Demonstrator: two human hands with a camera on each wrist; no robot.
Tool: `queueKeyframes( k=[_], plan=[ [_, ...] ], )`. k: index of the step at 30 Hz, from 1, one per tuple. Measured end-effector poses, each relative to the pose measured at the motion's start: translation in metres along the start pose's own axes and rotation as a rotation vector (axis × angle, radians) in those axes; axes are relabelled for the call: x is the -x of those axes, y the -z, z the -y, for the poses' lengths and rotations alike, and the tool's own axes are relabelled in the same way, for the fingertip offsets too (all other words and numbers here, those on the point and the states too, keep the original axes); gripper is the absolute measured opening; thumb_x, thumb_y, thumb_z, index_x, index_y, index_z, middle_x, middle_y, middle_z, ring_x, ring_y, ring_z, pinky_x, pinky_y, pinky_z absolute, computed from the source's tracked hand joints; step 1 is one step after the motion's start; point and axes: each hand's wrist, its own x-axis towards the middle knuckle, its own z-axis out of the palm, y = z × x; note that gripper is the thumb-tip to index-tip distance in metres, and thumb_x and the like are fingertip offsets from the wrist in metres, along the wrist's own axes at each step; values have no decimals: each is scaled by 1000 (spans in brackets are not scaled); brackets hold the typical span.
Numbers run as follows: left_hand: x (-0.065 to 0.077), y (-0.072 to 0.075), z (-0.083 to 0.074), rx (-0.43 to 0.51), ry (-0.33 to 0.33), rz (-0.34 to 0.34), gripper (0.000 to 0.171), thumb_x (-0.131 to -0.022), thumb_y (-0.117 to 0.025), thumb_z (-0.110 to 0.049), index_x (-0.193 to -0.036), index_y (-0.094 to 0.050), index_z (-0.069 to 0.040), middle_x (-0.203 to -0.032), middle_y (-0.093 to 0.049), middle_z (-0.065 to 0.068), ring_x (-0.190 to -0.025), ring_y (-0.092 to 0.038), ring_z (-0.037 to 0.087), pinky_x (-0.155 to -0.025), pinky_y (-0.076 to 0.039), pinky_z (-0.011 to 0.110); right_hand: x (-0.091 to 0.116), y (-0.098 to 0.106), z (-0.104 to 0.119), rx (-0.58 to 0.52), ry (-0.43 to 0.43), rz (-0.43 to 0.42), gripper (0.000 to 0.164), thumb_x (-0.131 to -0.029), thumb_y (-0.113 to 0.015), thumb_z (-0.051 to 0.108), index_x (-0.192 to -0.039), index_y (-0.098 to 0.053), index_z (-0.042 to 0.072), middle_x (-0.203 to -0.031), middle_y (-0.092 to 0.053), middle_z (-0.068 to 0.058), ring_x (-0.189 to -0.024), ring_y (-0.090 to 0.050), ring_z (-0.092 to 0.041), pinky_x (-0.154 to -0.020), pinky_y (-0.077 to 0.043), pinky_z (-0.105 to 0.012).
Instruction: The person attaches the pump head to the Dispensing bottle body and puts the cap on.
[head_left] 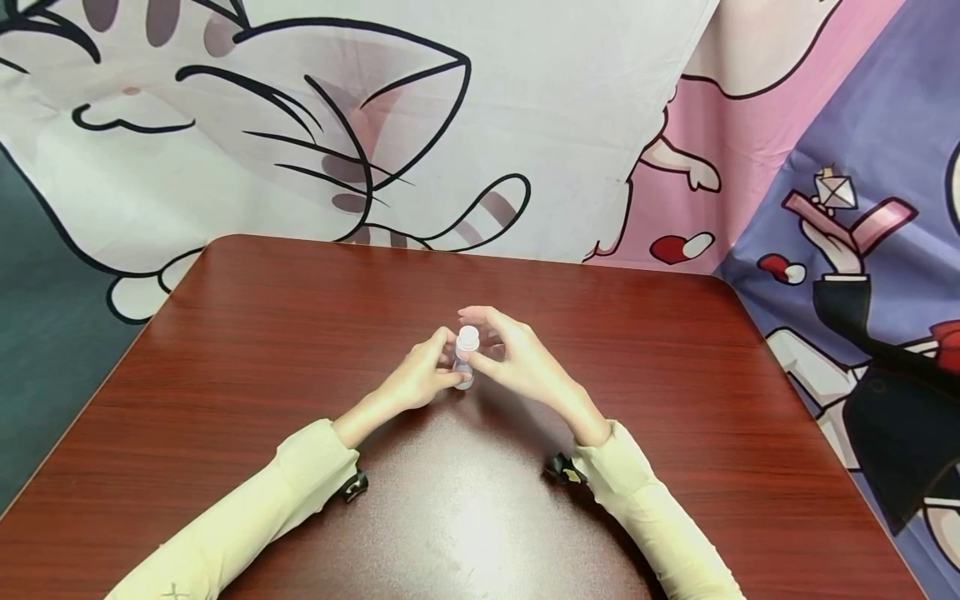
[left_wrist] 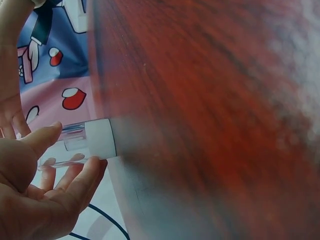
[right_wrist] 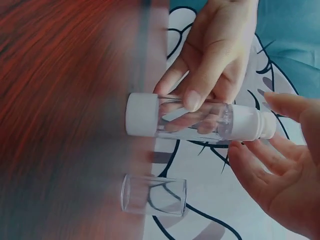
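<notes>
A clear bottle with a white base and a white top stands upright on the table, between both hands. My left hand holds its clear body, thumb on one side and fingers on the other. Around the white top is my right hand, its thumb and fingers spread apart. Whether those fingers touch the top cannot be made out. Beside the bottle, in the right wrist view, a clear cap stands on the table; the head view does not plainly show it.
The brown wooden table has its far edge against a cartoon-printed cloth. Dark wrist devices sit under both pale sleeves. A bright glare lies on the near tabletop.
</notes>
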Motion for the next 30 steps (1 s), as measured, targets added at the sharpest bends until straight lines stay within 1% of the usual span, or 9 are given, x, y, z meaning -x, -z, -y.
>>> queueKeyframes(
  k=[3,5,8,11,16,20,23,26,30],
  plan=[
    [0,0,1,-1,-4,3,37,-86,-71,-6,-111,-44,-1,-113,-64,22,-102,-67,31,-84,-57,33,0,1,-1,-39,7,40,45,-88,-61,1,-132,-52,9,-127,-61,-8,-99,-67,-21,-81,-57,-30],
    [0,0,1,4,-4,4,37,-86,-71,-6,-111,-44,0,-116,-63,23,-103,-67,32,-84,-57,33,0,1,-1,-43,13,57,45,-88,-58,-1,-131,-53,10,-124,-62,-8,-100,-67,-21,-81,-57,-30],
    [1,1,0,10,-5,5,37,-86,-70,-5,-112,-45,0,-119,-61,23,-104,-66,33,-85,-57,34,0,1,-2,-25,23,67,44,-87,-57,-1,-129,-53,13,-118,-64,-5,-97,-66,-19,-80,-56,-27],
    [1,2,-1,13,-6,9,37,-86,-70,-5,-112,-45,0,-119,-61,22,-105,-66,33,-85,-57,34,0,2,-3,-17,36,60,44,-86,-58,-3,-127,-54,12,-114,-65,-4,-95,-65,-17,-80,-56,-26],
    [1,2,1,14,-20,12,36,-86,-70,-5,-112,-45,0,-117,-62,21,-104,-66,31,-85,-57,34,-1,1,-3,-19,30,33,40,-86,-62,-3,-123,-56,9,-109,-66,-5,-93,-65,-17,-80,-57,-31],
    [1,1,2,8,-24,10,36,-86,-70,-6,-111,-45,-1,-115,-63,20,-103,-66,31,-85,-56,34,-1,0,-3,-6,11,-8,35,-84,-67,0,-117,-58,7,-106,-67,-6,-92,-66,-18,-81,-57,-35],
    [0,1,2,-10,-19,8,36,-86,-70,-6,-112,-45,-2,-112,-65,19,-102,-67,29,-85,-56,34,-1,-2,-3,32,4,-46,33,-84,-71,4,-113,-58,7,-103,-68,-6,-90,-66,-17,-80,-57,-32],
    [0,1,2,-22,-17,8,36,-86,-70,-7,-112,-46,-2,-109,-67,18,-100,-68,28,-84,-57,34,-1,-5,-2,86,20,-78,31,-84,-73,8,-111,-58,8,-101,-67,-5,-86,-66,-15,-78,-57,-30],
    [0,2,2,-21,-21,10,35,-86,-70,-8,-112,-46,-3,-112,-66,17,-101,-68,28,-83,-57,34,-1,-9,-2,156,55,-96,37,-84,-74,12,-116,-57,5,-105,-66,-6,-84,-64,-15,-76,-56,-26]
  ],
)
